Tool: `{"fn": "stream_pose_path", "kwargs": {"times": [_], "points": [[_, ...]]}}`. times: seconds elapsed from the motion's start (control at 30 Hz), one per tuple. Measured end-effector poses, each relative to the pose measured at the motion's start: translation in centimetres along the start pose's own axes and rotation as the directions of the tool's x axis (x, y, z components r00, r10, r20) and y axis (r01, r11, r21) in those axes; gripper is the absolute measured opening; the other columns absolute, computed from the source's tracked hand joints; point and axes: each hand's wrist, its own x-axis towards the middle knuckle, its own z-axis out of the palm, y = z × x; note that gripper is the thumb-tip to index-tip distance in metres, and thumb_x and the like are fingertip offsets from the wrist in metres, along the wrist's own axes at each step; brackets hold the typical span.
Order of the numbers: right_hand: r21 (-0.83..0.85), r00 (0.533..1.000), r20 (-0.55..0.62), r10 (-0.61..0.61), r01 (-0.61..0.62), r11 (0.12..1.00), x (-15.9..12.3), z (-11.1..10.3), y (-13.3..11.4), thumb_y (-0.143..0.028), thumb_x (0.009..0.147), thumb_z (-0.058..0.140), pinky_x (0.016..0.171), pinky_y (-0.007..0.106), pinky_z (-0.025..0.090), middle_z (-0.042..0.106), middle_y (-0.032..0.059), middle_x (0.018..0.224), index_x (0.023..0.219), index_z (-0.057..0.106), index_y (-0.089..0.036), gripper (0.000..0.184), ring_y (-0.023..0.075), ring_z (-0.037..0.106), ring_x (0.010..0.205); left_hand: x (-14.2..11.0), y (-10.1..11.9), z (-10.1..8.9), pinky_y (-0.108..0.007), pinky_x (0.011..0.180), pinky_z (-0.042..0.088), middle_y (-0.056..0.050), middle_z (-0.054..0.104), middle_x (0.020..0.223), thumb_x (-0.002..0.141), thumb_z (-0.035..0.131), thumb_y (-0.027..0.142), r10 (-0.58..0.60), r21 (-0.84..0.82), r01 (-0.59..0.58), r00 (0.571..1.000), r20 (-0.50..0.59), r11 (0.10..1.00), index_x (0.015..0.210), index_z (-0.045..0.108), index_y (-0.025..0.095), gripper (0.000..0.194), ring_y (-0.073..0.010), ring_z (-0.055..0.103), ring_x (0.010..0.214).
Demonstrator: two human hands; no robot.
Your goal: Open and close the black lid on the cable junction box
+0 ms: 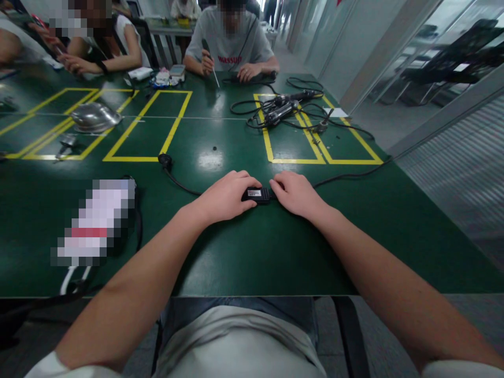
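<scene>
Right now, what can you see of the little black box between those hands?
The black box looks like plastic, with a white label too small to read and ridges near its right end. It points left to right over the green table, its left end hidden by the left hand, which grips it. The right hand is by its right end; contact there is unclear.

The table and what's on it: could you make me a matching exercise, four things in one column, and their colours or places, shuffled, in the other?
1. Box
2. Black plug
3. Tape
4. Table

A. Yellow
B. At a cable's end
C. Green
D. Held in the left hand

Pairs: 1-D, 2-B, 3-A, 4-C
</scene>
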Motion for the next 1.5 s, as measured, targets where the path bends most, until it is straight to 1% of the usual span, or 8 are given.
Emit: {"fn": "stream_pose_path", "kwargs": {"times": [0.27, 0.37, 0.6, 0.73, 0.83, 1.17, 1.4, 1.5], "points": [[0.005, 1.000, 0.016, 0.000, 0.000, 1.000, 0.0, -0.1, -0.1, -0.028, 0.117, 0.045, 0.082, 0.040, 0.040, 0.078, 0.0151, 0.104, 0.098, 0.076, -0.020, 0.037, 0.0306, 0.068, 0.096, 0.6, -0.9, 0.2, -0.048, 0.115, 0.059, -0.011, 0.082, 0.131, 0.102, 0.079, 0.028, -0.072, -0.135, 0.056, 0.991, -0.117, 0.989, 0.148, 0.075, 0.021, 0.046, -0.0302, 0.076, 0.120], [0.004, 1.000, 0.021, -0.009, 0.009, 1.000, 0.0, -0.2, -0.1, -0.030, 0.117, 0.048, 0.081, 0.040, 0.039, 0.077, 0.0142, 0.102, 0.095, 0.076, -0.020, 0.037, 0.0299, 0.067, 0.095, 0.8, -1.4, 0.7, -0.053, 0.122, 0.055, -0.014, 0.079, 0.140, 0.104, 0.076, 0.023, -0.144, -0.057, 0.135, 0.970, -0.198, 0.989, 0.150, 0.073, 0.019, 0.047, -0.0336, 0.072, 0.133], [0.025, 0.999, 0.027, -0.043, 0.042, 0.999, 0.1, -0.1, 0.2, -0.036, 0.119, 0.047, 0.081, 0.040, 0.039, 0.073, 0.0124, 0.096, 0.083, 0.075, -0.020, 0.049, 0.0279, 0.064, 0.090, 0.6, -1.5, 0.5, -0.053, 0.122, 0.056, -0.016, 0.077, 0.144, 0.109, 0.067, 0.028, -0.184, 0.067, 0.199, 0.965, -0.186, 0.978, 0.142, 0.076, 0.019, 0.036, -0.0354, 0.070, 0.137], [0.029, 0.998, 0.034, -0.045, 0.044, 0.999, -0.1, -0.3, 0.1, -0.038, 0.118, 0.048, 0.081, 0.041, 0.039, 0.069, 0.0108, 0.091, 0.073, 0.069, -0.022, 0.052, 0.0269, 0.062, 0.087, 0.2, -0.6, -0.8, -0.057, 0.102, 0.063, -0.022, 0.079, 0.124, 0.112, 0.059, 0.035, -0.366, 0.214, 0.402, 0.911, -0.189, 0.890, 0.120, 0.082, 0.016, 0.031, -0.0404, 0.076, 0.116], [0.034, 0.998, 0.035, -0.047, 0.046, 0.998, -0.2, -0.5, -0.1, -0.040, 0.118, 0.050, 0.081, 0.041, 0.038, 0.066, 0.0096, 0.087, 0.070, 0.064, -0.022, 0.053, 0.0262, 0.061, 0.085, -0.1, 0.1, -1.5, -0.056, 0.093, 0.063, -0.024, 0.082, 0.111, 0.116, 0.047, 0.041, -0.503, 0.317, 0.506, 0.859, -0.097, 0.802, 0.108, 0.085, 0.014, 0.048, -0.0414, 0.079, 0.103], [0.050, 1.000, -0.021, 0.007, -0.006, 0.999, -0.2, -0.1, -0.4, -0.045, 0.116, 0.053, 0.076, 0.041, 0.035, 0.063, 0.0097, 0.085, 0.065, 0.058, -0.023, 0.056, 0.0262, 0.056, 0.084, 0.2, 1.5, -2.0, -0.054, 0.099, 0.065, -0.026, 0.086, 0.117, 0.119, 0.038, 0.055, -0.596, 0.363, 0.558, 0.803, -0.008, 0.746, 0.124, 0.089, 0.012, 0.068, -0.0437, 0.083, 0.112], [0.058, 1.000, -0.004, -0.015, 0.015, 0.998, -0.2, -0.3, -0.2, -0.042, 0.115, 0.056, 0.075, 0.040, 0.032, 0.060, 0.0075, 0.083, 0.063, 0.053, -0.023, 0.055, 0.0236, 0.053, 0.079, 0.3, 1.6, -2.1, -0.052, 0.100, 0.065, -0.024, 0.086, 0.119, 0.119, 0.040, 0.054, -0.600, 0.384, 0.549, 0.799, 0.018, 0.743, 0.126, 0.089, 0.013, 0.064, -0.0436, 0.082, 0.116], [0.047, 1.000, 0.001, -0.016, 0.016, 0.999, -0.2, -0.4, -0.3, -0.040, 0.115, 0.057, 0.075, 0.040, 0.032, 0.062, 0.0078, 0.083, 0.065, 0.054, -0.023, 0.053, 0.0239, 0.053, 0.079, 0.2, 1.6, -1.7, -0.051, 0.099, 0.065, -0.023, 0.084, 0.119, 0.119, 0.048, 0.051, -0.550, 0.404, 0.506, 0.835, -0.011, 0.762, 0.123, 0.087, 0.013, 0.055, -0.0426, 0.079, 0.117]]}}
